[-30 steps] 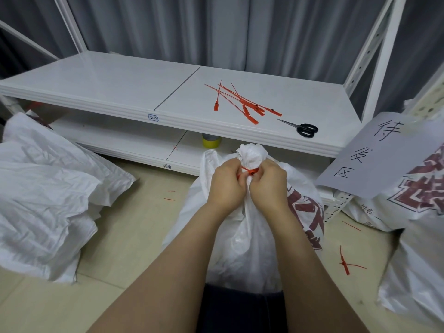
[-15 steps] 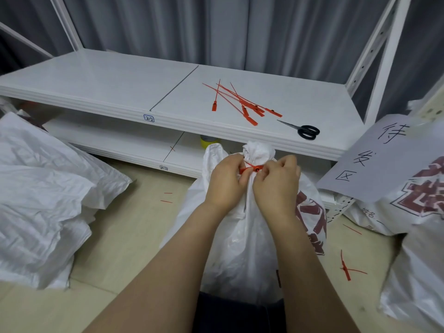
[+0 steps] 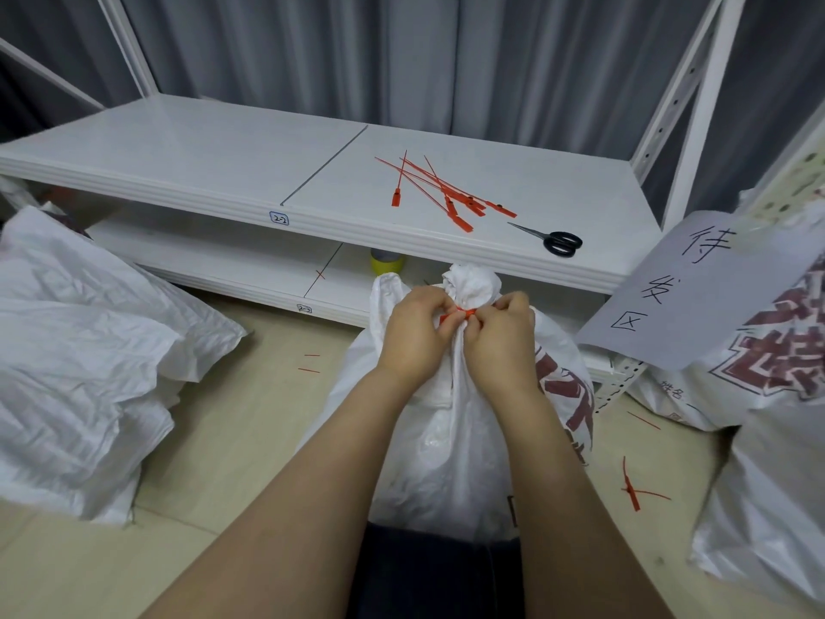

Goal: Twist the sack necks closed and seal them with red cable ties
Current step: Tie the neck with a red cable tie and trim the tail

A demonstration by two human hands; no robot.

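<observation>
- A white woven plastic sack with dark red print point(image 3: 451, 444) stands on the pale floor right in front of the person. Its twisted neck point(image 3: 472, 284) is bunched into a tight knob at the top.
- A thin red cable tie point(image 3: 465, 313) circles the neck just under that knob.
- The left hand point(image 3: 413, 339) sits at nine o'clock of the neck, fingers curled in, pinching the tie.
- The right hand point(image 3: 500, 344) sits at three o'clock, fingers likewise curled and pinching the tie from its side. The two hands all but meet over the sack.
- At twelve o'clock from the sack, a loose bundle of spare red ties point(image 3: 446, 194) lies on the upper board of the white metal shelf point(image 3: 201, 158).
- Black-handled scissors point(image 3: 559, 241) lie at one o'clock, near the shelf's front edge.
- A yellow roll point(image 3: 387, 264) stands on the lower board at eleven o'clock, just behind the sack.
- A heap of crumpled white sacks point(image 3: 80, 359) lies on the floor at nine o'clock, apart from the one in hand.
- At three o'clock, more filled sacks point(image 3: 768, 507) crowd together, with a grey handwritten paper sign point(image 3: 696, 288) over them.
- A stray red tie point(image 3: 630, 486) lies on the floor at four o'clock.
</observation>
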